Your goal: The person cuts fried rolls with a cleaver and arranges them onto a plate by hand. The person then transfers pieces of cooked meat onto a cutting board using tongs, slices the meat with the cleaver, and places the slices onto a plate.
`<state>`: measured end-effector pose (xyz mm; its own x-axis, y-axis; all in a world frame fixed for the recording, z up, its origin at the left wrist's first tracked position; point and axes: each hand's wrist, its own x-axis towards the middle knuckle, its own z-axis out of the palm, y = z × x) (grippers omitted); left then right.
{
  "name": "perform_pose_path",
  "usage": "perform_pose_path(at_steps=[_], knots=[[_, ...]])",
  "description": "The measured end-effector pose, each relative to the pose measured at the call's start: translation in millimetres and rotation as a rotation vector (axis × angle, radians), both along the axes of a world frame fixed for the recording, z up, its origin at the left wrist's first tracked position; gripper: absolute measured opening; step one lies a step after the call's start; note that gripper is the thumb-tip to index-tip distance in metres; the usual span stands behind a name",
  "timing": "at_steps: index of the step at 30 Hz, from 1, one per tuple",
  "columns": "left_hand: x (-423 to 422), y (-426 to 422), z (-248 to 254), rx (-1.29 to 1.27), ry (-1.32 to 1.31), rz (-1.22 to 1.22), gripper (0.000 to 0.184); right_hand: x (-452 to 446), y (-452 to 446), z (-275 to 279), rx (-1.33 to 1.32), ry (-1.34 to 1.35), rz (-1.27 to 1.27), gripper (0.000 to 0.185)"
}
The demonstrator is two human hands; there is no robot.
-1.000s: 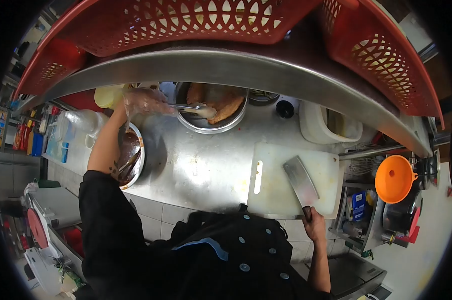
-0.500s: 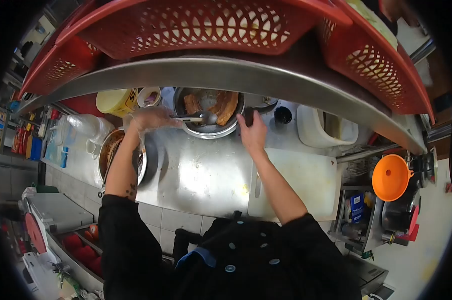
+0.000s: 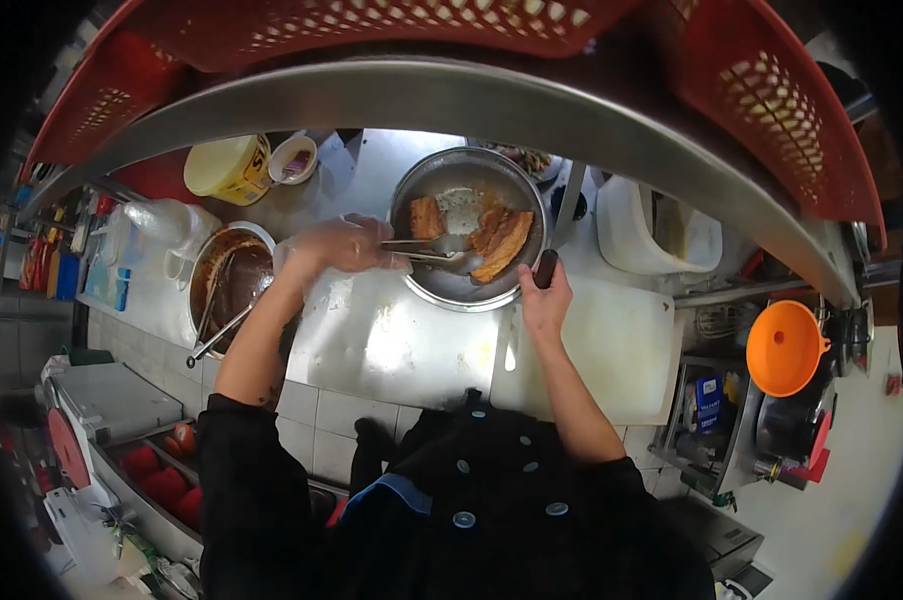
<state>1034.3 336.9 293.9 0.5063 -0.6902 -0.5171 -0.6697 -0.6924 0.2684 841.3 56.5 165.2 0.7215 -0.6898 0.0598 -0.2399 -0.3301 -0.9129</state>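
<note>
My left hand [image 3: 343, 246], in a clear plastic glove, is closed on metal tongs [image 3: 421, 247] that reach into a round metal bowl [image 3: 453, 300]. Inside the bowl lie browned pieces of meat, a smaller one [image 3: 426, 217] on the left and a larger one [image 3: 505, 246] on the right, by the tong tips. At the bowl's right rim, my right hand [image 3: 546, 298] grips the black handle of a cleaver [image 3: 570, 206], its blade pointing away from me. Below that hand lies a white cutting board [image 3: 596, 345].
A pot of dark sauce [image 3: 241, 278] with utensils stands left. Behind it are a yellow tub [image 3: 226, 170] and small cup [image 3: 293, 160]. A white container [image 3: 656, 228] sits back right. A steel shelf edge [image 3: 421, 88] with red baskets [image 3: 761, 110] overhangs the table; an orange funnel [image 3: 786, 348] hangs right.
The cleaver has left the cutting board in my right hand, which moved up to the bowl. The bowl has shifted right and nearer me. My gloved left hand and the tongs moved right with it.
</note>
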Motion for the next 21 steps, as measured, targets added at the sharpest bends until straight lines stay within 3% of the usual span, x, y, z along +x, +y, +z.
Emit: perform_pose_path(at_steps=[10, 16, 21], knots=[[-37.4, -35.3, 20.5, 0.039, -0.086, -0.001, 0.081, -16.7, -2.5, -9.3, -0.036, -0.100, 0.048, 0.028], [-47.3, -26.5, 13.1, -0.015, 0.039, 0.009, 0.079, -20.2, -4.4, -7.4, 0.100, -0.086, 0.054, 0.029], [-54.5, -34.6, 0.5, -0.159, -0.118, 0.111, 0.073, -18.2, -4.1, -12.2, 0.065, -0.114, 0.054, 0.030]])
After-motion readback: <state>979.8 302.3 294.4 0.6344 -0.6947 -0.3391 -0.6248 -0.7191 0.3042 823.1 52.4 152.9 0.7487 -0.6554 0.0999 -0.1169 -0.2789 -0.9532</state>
